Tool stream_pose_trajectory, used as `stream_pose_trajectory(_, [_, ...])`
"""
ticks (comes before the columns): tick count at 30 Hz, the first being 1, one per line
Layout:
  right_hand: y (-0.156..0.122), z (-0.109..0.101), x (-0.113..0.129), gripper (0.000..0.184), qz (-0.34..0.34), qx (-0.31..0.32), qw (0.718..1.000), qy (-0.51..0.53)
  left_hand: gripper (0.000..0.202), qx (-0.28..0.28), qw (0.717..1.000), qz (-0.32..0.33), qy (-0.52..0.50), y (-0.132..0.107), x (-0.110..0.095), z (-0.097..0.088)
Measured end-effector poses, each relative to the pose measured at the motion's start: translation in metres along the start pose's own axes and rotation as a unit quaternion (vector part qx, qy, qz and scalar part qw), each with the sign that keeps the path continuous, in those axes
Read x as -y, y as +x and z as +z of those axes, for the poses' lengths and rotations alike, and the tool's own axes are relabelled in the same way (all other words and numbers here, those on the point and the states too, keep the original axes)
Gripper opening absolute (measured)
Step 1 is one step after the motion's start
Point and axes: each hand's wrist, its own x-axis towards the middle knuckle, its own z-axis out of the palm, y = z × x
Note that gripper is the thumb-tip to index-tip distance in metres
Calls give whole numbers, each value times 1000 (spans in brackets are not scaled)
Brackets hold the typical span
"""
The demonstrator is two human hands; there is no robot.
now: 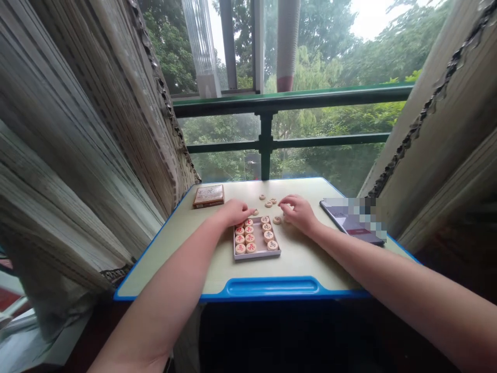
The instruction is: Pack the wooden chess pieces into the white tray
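A shallow white box (258, 255) holds round wooden xiangqi pieces. Red-marked pieces (250, 239) form two columns on its left, and dark-marked pieces (268, 236) run down its right side, with a bare strip between. My left hand (233, 211) rests at the box's far left corner, fingers curled, partly covering the pieces there. Its thumb tip lies beside a loose piece (255, 212); whether it grips anything is hidden. My right hand (298, 213) is right of the box, fingers bent and apart over the table, near a loose piece (277, 220) and partly covering another (287, 220).
Several more loose pieces (268, 204) lie beyond the box. A brown box lid (208, 196) sits at the back left, a dark flat tablet-like item (345, 224) at the right edge. The pale table (186, 259) has a blue rim; curtains (116, 129) hang on both sides.
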Motion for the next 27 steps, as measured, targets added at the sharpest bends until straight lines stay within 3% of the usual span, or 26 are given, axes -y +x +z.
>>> stream_pose_trajectory(5, [20,-1,1,24,-15,61,995,-83,59,12,998,-9,-55,2,0,5])
stream_pose_trajectory(11, [42,12,-1,25,-61,127,967,-212,60,-29,999,19,-38,2,1,5])
stream_pose_trajectory(15, [44,16,0,26,-109,148,954,-236,60,-50,995,-4,-83,3,3,4])
stream_pose_trajectory(19, [44,11,2,21,-146,183,946,-225,55,-35,987,-42,-149,7,10,6])
stream_pose_trajectory(23, [41,10,3,22,-88,212,952,-204,51,-31,984,-55,-167,10,17,10])
stream_pose_trajectory(27, [38,15,4,19,-25,203,958,-201,50,-36,984,-56,-166,9,18,11])
